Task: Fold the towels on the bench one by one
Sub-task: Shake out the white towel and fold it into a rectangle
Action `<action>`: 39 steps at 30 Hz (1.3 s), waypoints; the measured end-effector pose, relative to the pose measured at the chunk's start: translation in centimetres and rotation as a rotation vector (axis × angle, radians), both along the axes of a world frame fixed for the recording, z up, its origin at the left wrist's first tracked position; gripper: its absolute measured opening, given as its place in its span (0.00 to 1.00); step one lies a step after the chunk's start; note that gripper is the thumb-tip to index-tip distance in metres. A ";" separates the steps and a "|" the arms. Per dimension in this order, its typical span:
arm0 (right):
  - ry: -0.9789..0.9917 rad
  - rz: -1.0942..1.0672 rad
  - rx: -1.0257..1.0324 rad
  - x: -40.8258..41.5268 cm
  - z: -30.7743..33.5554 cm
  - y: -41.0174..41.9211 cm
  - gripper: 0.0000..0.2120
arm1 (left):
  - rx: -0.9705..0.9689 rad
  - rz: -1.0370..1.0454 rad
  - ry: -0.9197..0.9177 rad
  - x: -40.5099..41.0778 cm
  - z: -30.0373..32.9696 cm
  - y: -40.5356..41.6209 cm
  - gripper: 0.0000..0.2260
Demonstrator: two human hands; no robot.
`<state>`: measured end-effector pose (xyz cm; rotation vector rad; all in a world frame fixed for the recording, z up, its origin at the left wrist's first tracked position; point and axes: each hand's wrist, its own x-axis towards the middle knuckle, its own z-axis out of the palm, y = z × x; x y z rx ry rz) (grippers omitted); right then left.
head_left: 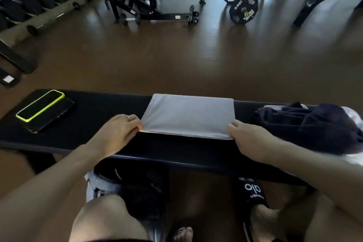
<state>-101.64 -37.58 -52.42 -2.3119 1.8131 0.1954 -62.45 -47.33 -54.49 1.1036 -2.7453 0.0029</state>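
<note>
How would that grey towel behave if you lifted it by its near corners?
The grey towel would probably sag between the left hand and right hand, since it lies flat like thin cloth. It looks light. Its folded layers may slip apart on the bench.

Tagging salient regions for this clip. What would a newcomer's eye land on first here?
First, the pale grey folded towel lying flat mid-way along the black padded bench, its near corners pinched by the left hand and the right hand. Next, the phone in a neon yellow-green case at the bench's left end, lying on top of another dark phone. A heap of dark navy cloth sits at the right end.
</note>
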 end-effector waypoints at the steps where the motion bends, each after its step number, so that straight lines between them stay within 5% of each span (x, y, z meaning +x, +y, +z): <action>1: 0.026 0.031 -0.001 0.4 -0.1 0.5 0.09 | 0.000 -0.013 -0.005 0.3 -0.7 0.5 0.05; 16: 0.131 0.114 0.125 3.4 0.0 4.5 0.07 | -0.064 -0.134 -0.068 3.3 -2.3 5.1 0.10; 24: 0.238 0.167 0.269 3.8 2.7 3.4 0.11 | -0.021 -0.069 -0.182 1.4 0.1 5.0 0.14; 27: 0.254 0.181 0.144 5.2 3.6 1.3 0.12 | -0.004 0.050 -0.118 -2.2 1.6 4.3 0.21; 31: -0.151 -0.023 -0.115 9.3 0.8 -3.0 0.16 | 0.159 0.245 -0.135 -9.6 0.5 2.0 0.25; 34: -0.121 -0.217 -0.085 11.0 -3.5 -3.9 0.30 | 0.285 0.419 -0.205 -11.9 -2.4 0.3 0.30; 39: -0.098 -0.422 -0.096 10.1 -7.4 -2.8 0.33 | 0.328 0.539 -0.142 -10.8 -4.9 0.2 0.34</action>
